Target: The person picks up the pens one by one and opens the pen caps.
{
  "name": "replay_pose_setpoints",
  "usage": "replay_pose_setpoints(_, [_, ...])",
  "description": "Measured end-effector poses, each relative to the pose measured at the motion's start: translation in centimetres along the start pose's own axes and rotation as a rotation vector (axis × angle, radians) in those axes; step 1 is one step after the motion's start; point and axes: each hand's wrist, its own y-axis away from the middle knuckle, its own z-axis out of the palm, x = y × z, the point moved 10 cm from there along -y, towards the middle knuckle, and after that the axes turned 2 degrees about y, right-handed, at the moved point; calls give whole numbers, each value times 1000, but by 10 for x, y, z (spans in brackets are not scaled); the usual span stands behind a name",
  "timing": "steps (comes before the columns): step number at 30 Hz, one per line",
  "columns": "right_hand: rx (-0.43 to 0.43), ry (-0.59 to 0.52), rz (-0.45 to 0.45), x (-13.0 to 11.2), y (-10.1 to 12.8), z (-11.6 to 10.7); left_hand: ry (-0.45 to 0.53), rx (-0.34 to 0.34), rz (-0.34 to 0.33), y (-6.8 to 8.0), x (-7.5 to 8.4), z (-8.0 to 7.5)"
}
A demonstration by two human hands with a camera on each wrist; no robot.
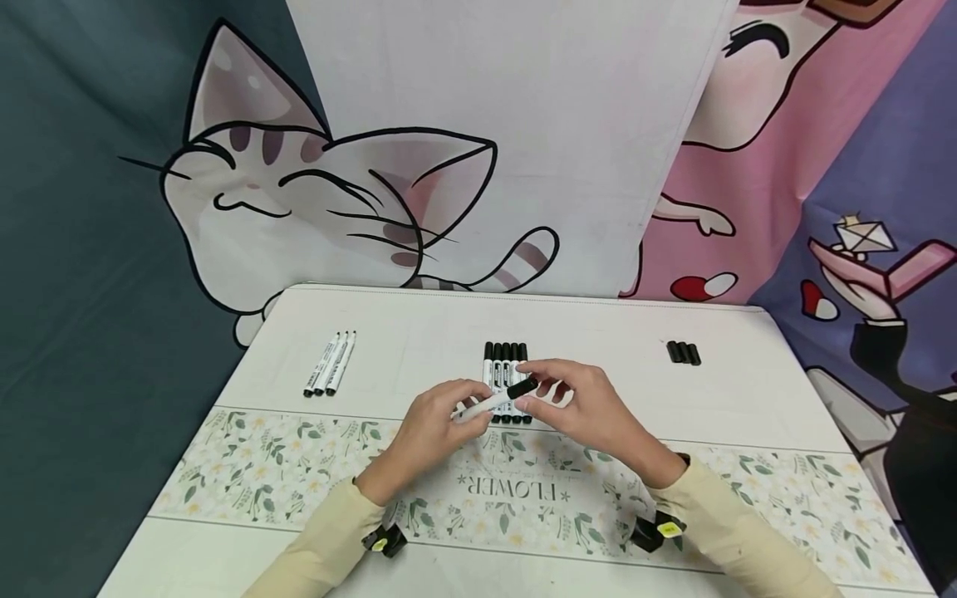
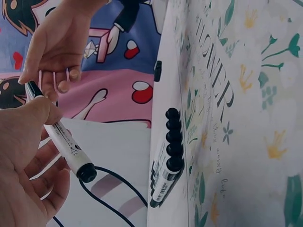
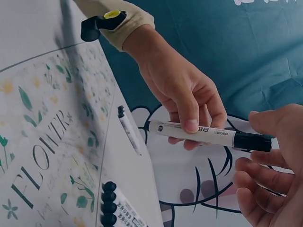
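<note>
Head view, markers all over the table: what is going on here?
A person holds one capped marker above the table. The left hand grips its white barrel, and the right hand pinches the black cap end. Just behind the hands lies a row of capped markers. Three uncapped markers lie at the far left, and three loose black caps at the far right.
</note>
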Motion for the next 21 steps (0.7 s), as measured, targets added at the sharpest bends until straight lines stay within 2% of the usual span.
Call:
replay_pose_setpoints(9, [-6,32,-41,-4,4,1,9,-38,-26,1,-3,8])
replay_pose_setpoints(15, [54,64,-77,-9,4,-5,2,-38,-3,-2,2,10])
replay_pose_setpoints(21, [117,69,-105,-14,3,-12,-5,2,35,-5,9,8])
